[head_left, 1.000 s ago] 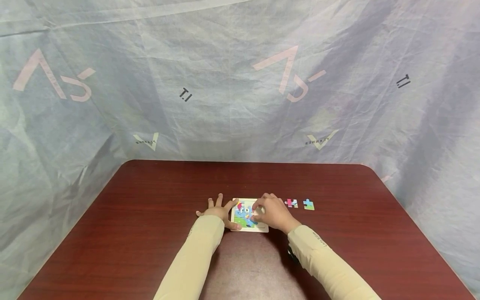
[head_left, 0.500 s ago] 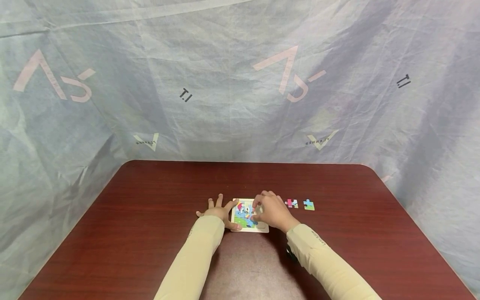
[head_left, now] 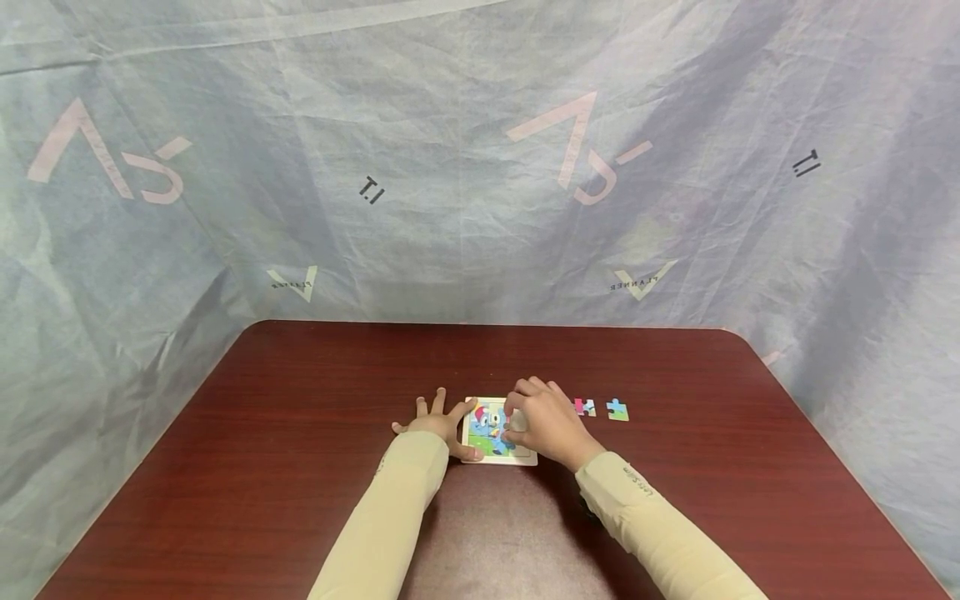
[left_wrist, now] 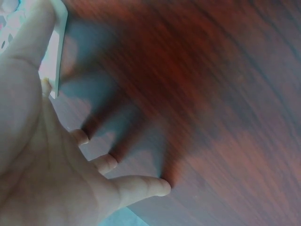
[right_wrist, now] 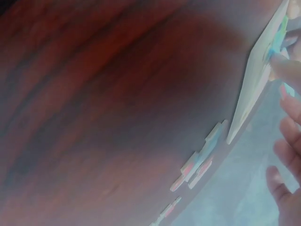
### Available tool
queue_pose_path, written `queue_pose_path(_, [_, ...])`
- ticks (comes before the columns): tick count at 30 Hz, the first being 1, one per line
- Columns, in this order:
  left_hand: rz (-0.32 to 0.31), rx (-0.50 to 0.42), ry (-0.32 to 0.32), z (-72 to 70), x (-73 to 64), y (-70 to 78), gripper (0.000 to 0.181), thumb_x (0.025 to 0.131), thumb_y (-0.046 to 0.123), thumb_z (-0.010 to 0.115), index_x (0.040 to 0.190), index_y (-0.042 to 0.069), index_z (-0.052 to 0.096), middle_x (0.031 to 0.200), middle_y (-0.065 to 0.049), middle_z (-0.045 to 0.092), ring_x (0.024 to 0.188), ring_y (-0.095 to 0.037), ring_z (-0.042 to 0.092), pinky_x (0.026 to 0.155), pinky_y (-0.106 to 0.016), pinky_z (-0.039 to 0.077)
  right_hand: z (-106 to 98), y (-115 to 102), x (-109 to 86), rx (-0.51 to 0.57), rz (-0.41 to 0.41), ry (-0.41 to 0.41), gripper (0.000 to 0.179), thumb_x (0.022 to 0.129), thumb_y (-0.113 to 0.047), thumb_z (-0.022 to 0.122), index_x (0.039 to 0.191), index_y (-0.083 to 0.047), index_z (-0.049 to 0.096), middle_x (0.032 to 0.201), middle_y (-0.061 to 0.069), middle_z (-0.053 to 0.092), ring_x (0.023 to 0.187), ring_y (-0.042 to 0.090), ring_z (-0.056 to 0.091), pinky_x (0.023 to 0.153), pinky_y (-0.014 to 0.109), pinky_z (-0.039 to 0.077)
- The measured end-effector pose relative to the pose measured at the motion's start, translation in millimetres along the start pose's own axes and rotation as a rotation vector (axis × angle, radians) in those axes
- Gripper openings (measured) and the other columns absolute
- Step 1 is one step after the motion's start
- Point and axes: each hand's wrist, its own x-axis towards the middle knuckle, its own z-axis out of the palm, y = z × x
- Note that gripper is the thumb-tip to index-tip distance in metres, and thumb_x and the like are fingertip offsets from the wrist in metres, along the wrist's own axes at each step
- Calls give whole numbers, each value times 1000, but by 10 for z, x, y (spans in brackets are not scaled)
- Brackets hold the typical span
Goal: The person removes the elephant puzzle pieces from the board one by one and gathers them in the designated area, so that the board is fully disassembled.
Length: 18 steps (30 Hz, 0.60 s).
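A small jigsaw puzzle board with a pale frame [head_left: 501,460] lies flat on the table, its fitted pieces showing a blue cartoon animal on green. Spread wide, my left hand [head_left: 437,423] rests at the board's left side, thumb and index finger on its left corners. My right hand [head_left: 551,425] bends over the board's right part. Its thumb and index finger pinch a puzzle piece by opposite edges, the piece partly hidden by the fingers. In the right wrist view the thumb touches blue at the board [right_wrist: 251,82].
Right of the board lie a pink-and-white puzzle piece [head_left: 586,407], partly behind my right hand, and a blue-and-green piece [head_left: 618,409]. The dark red table [head_left: 315,467] has rounded far corners. A grey cloth [head_left: 457,208] hangs behind it.
My right hand has shifted slightly and its knuckles have risen, so it covers more of the pink-and-white puzzle piece. The left hand and the board have stayed in place.
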Motion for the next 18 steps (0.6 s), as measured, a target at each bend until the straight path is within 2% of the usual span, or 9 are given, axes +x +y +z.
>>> queue_pose_path(4, [-1, 6, 6, 13, 10, -10, 88, 87, 45, 80, 160, 29, 34, 168, -16, 13, 153, -44, 10, 109, -77, 22, 1, 0, -8, -59, -32, 31, 29, 74, -36, 92, 88, -20, 72, 91, -6, 60, 92, 16, 54, 76, 36, 41])
queue_pose_path(9, [-3, 2, -11, 51, 78, -46, 89, 87, 47, 79, 161, 32, 32, 169, -14, 10, 154, -43, 7, 109, -78, 20, 2, -1, -11, -92, -32, 40, 30, 72, -38, 92, 86, -20, 72, 89, -7, 58, 90, 16, 54, 74, 35, 40])
queue_pose_path(18, [-5, -2, -16, 84, 136, -75, 91, 85, 48, 80, 161, 33, 31, 170, -14, 9, 154, -43, 7, 109, -78, 19, -34, 39, -13, -41, 22, 7, 23, 79, -37, 88, 87, -20, 74, 93, -3, 60, 90, 18, 54, 74, 36, 42])
